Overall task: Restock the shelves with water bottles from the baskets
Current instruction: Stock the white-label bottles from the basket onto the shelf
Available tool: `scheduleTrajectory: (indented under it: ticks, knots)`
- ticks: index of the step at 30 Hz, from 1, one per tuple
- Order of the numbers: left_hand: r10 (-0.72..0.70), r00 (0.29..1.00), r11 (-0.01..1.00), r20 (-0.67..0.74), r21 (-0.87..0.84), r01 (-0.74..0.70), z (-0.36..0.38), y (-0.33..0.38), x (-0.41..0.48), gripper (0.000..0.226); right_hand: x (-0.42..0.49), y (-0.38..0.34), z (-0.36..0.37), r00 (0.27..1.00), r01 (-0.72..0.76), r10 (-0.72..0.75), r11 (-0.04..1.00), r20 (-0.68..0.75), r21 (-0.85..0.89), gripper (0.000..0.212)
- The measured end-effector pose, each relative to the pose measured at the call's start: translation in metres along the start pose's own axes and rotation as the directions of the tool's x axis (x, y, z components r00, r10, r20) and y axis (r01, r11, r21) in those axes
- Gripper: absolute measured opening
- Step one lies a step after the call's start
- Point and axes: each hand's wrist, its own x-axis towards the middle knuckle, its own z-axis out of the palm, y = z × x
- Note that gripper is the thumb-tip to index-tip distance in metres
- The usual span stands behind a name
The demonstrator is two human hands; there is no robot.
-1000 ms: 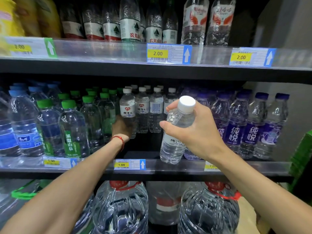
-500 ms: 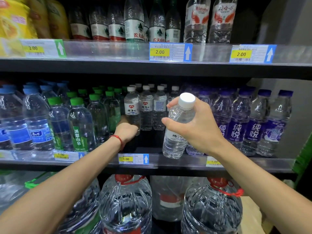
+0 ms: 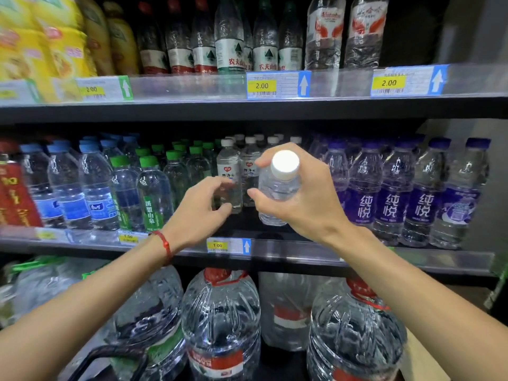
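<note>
My right hand [image 3: 310, 204] grips a small clear water bottle with a white cap [image 3: 277, 188], tilted top-first toward me, just above the front of the middle shelf [image 3: 302, 255]. Behind it stands a row of matching white-capped bottles [image 3: 229, 174], with a dark gap in front of them. My left hand [image 3: 200, 210], with a red string at the wrist, hovers in front of the leftmost of those bottles. Its thumb and fingers form a loose C and hold nothing that I can make out.
Green-capped bottles [image 3: 154, 193] and blue-capped bottles [image 3: 93, 188] fill the shelf's left; purple-labelled bottles [image 3: 393, 193] fill its right. Taller bottles [image 3: 231, 45] line the upper shelf. Large water jugs [image 3: 220, 325] stand below. A dark handle [image 3: 110, 353] shows at bottom left.
My left hand has drawn back out of the shelf from the base of the white-capped bottle. My right hand has tipped its bottle toward me and shifted it slightly left.
</note>
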Motion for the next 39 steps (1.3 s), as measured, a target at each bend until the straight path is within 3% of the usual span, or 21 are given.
scheduleTrajectory:
  ticks: [3, 7, 12, 14, 18, 22, 27, 30, 33, 36, 39]
  knots:
    - [0.072, 0.997, 0.962, 0.039, 0.26, -0.08, -0.021, -0.002, -0.018, 0.038, 0.008, 0.017, 0.013, 0.999, -0.046, 0.046, 0.998, -0.009, 0.041, 0.034]
    - [0.034, 0.981, 0.821, 0.191, 0.554, -0.136, -0.047, -0.001, -0.04, 0.039, 0.021, 0.047, 0.036, 0.991, -0.13, 0.13, 0.991, -0.007, 0.045, 0.031]
    - [-0.1, 0.932, 0.698, 0.347, 0.692, -0.183, -0.062, -0.007, -0.057, 0.049, 0.039, 0.094, 0.066, 0.924, -0.373, 0.37, 0.928, 0.096, 0.019, 0.03]
    - [-0.117, 0.921, 0.679, 0.372, 0.706, -0.199, -0.061, -0.01, -0.06, 0.049, 0.046, 0.112, 0.08, 0.881, -0.457, 0.455, 0.889, 0.128, -0.017, 0.037]
    - [-0.108, 0.92, 0.699, 0.376, 0.687, -0.198, -0.057, -0.016, -0.06, 0.046, 0.06, 0.126, 0.102, 0.904, -0.42, 0.422, 0.907, 0.074, -0.04, 0.036]
    - [-0.101, 0.919, 0.7, 0.381, 0.683, -0.207, -0.057, -0.021, -0.054, 0.043, 0.069, 0.146, 0.108, 0.908, -0.389, 0.401, 0.915, 0.119, -0.109, 0.039]
    - [-0.104, 0.921, 0.729, 0.376, 0.659, -0.187, -0.059, -0.029, -0.045, 0.04, 0.082, 0.161, 0.106, 0.881, -0.39, 0.417, 0.908, 0.223, -0.155, 0.076]
    - [-0.104, 0.925, 0.752, 0.366, 0.638, -0.168, -0.056, -0.035, -0.042, 0.039, 0.08, 0.165, 0.103, 0.878, -0.454, 0.466, 0.883, 0.107, -0.118, 0.087]
    - [-0.103, 0.922, 0.766, 0.372, 0.621, -0.165, -0.051, -0.039, -0.04, 0.039, 0.076, 0.177, 0.102, 0.886, -0.457, 0.463, 0.88, 0.022, -0.13, 0.078]
    - [-0.106, 0.92, 0.78, 0.377, 0.606, -0.158, -0.048, -0.04, -0.037, 0.04, 0.074, 0.184, 0.1, 0.844, -0.495, 0.53, 0.827, 0.078, -0.265, 0.083]
    - [-0.114, 0.918, 0.788, 0.38, 0.597, -0.149, -0.046, -0.039, -0.034, 0.037, 0.072, 0.188, 0.101, 0.824, -0.503, 0.541, 0.835, 0.168, -0.224, 0.09]
